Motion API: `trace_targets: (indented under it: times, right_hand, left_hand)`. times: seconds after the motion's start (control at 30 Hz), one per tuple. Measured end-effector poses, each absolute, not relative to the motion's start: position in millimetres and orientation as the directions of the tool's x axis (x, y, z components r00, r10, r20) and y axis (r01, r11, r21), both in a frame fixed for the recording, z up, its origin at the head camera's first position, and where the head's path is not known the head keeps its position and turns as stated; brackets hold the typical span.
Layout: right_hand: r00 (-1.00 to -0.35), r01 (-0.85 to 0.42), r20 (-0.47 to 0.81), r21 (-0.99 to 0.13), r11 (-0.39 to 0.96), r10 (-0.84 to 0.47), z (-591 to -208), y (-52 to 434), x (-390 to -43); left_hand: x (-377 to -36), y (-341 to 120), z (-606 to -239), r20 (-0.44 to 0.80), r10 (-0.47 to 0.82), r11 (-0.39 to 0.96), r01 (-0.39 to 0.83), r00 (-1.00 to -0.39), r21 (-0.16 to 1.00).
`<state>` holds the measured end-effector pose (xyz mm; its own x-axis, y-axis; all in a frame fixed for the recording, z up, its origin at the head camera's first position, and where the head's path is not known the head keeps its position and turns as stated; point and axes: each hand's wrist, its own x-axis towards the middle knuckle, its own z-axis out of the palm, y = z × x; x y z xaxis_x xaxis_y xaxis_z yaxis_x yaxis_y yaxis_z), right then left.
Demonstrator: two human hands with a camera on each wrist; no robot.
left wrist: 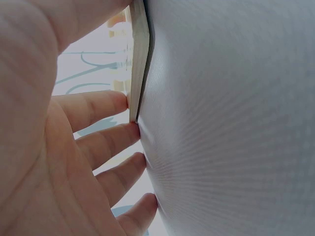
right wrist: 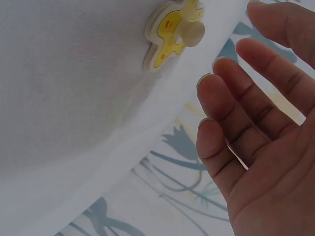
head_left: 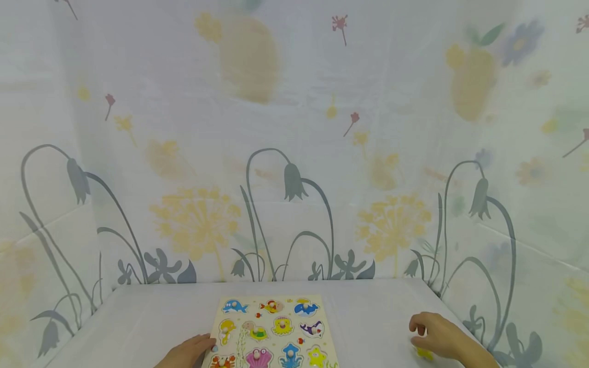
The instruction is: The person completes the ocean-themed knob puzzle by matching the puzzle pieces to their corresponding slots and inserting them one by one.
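A pale wooden peg puzzle board (head_left: 280, 341) with colourful sea creatures lies on the table in the head view. My left hand (head_left: 186, 351) rests at its left edge. In the left wrist view, the thumb and nearly straight fingers touch the rim of the board (left wrist: 140, 54), and the other fingertips meet the tabletop. My right hand (head_left: 437, 335) hovers at the right with loosely bent fingers and nothing in them. Below it lies a yellow knobbed puzzle piece (right wrist: 170, 37), apart from the fingertips in the right wrist view and mostly covered by the hand in the head view.
A white cloth covers the table (head_left: 368, 317). Directly behind it and along its sides hangs a pale curtain (head_left: 294, 122) printed with flowers. The loose piece sits near the table's right side, away from the board.
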<state>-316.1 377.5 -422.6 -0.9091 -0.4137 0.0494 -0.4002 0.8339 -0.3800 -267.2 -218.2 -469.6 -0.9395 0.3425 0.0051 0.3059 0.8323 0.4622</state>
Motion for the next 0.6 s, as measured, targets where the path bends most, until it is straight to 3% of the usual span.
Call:
trace_targets:
  times: [0.27,0.6]
  right_hand:
    - [-0.933,-0.316,-0.024,-0.428,0.847,-0.360,-430,381,-318]
    - [-0.896,-0.427,0.082,-0.434,0.793,-0.437,-442,387,-315]
  left_hand:
    - [-267,-218,-472,-0.003,0.319,0.844,0.283,-0.948,0.455]
    - [-268,-218,-473,0.000,0.321,0.844,0.286,-0.947,0.453]
